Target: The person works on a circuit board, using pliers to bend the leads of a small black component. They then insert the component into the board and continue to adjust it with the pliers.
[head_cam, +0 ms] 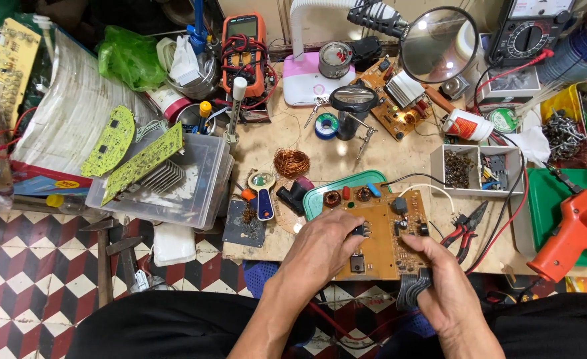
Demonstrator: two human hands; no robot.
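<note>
Brown circuit board (380,229), long axis toward the desk (320,163): left hand (323,249) pinches its near-left edge, right hand (443,282) grips grey ribbon cable (410,289) at its near-right corner.

Brown circuit board (381,234) lying seemingly flat, components up.

An electronics repair workshop; the wooden workbench (347,156) is crowded with circuit boards (140,163), an orange multimeter (243,53) along its far edge, a magnifying lamp (438,43), a coil of copper wire (291,161), red-handled pliers (465,231) and a tray of small parts (477,169); an orange soldering gun (576,233) lies at the right edge.
</note>
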